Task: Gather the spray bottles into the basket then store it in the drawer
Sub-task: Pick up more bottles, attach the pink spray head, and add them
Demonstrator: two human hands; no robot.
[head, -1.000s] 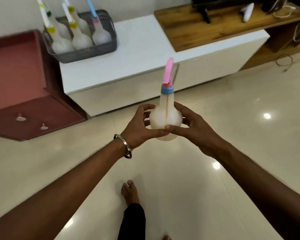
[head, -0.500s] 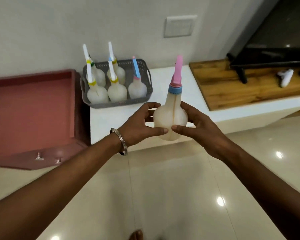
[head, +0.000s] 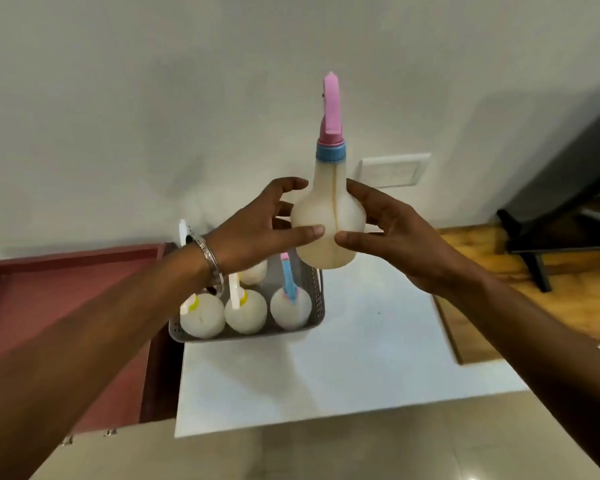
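Upright white spray bottle (head: 327, 216) with pink nozzle held above grey basket (head: 317, 299), other bottles (head: 246, 311) standing inside

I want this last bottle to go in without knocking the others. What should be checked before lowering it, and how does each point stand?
1. Grip: left hand and right hand both clasp the pink-topped bottle: ok.
2. Bottle upright: ok.
3. Bottle over the basket: it is held above the basket's far right corner: ok.
4. Free slot in the back row: hidden by the left hand: cannot tell.
5. Basket resting steady on the white counter: ok.
6. Red drawer open for later: ok.
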